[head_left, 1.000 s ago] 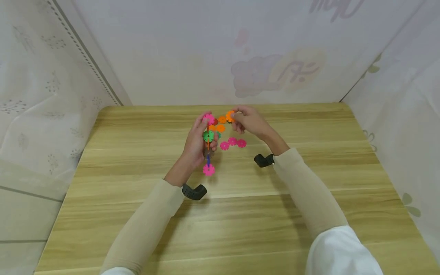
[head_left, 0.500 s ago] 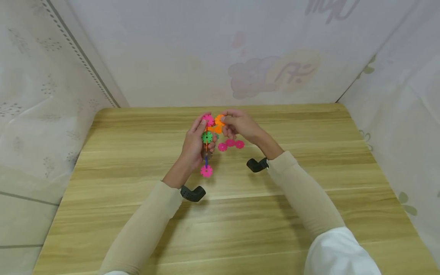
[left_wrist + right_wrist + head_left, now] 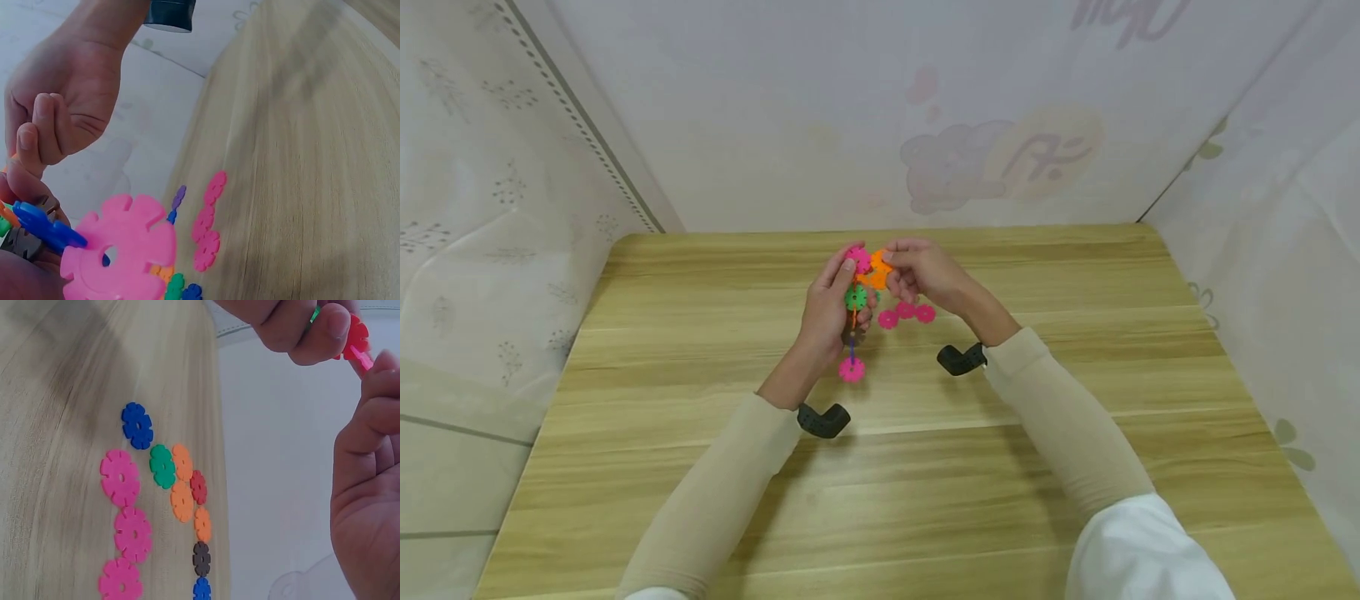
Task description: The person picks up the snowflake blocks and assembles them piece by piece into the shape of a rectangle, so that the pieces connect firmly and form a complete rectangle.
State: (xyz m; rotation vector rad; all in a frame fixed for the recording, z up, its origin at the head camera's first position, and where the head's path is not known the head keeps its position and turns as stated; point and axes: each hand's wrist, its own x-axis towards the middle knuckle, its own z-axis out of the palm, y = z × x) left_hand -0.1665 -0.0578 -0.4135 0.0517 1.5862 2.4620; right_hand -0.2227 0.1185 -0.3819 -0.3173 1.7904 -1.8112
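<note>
In the head view I have the right hand point(image 3: 934, 273) pinching the orange disc point(image 3: 877, 262), at about three o'clock from the pink top disc point(image 3: 861, 259); whether their rims touch, I can't quite tell. The left hand point(image 3: 827, 312) grips the disc chain point(image 3: 856, 297), its long axis running twelve to six. The orange disc looks round and notched; the chain shows pink, green and blue.

It's a small screened-in nook, home or studio too close to call! A wood-grain table point(image 3: 925, 467) fills it, and right behind rises a pale backdrop point(image 3: 775, 125) with a faded cartoon figure point(image 3: 943, 162). Plant prints everywhere: creased left sheet point(image 3: 475, 275), leafy right sheet point(image 3: 1300, 208)! And colourful toy discs point(image 3: 132, 525) dot the tabletop.
</note>
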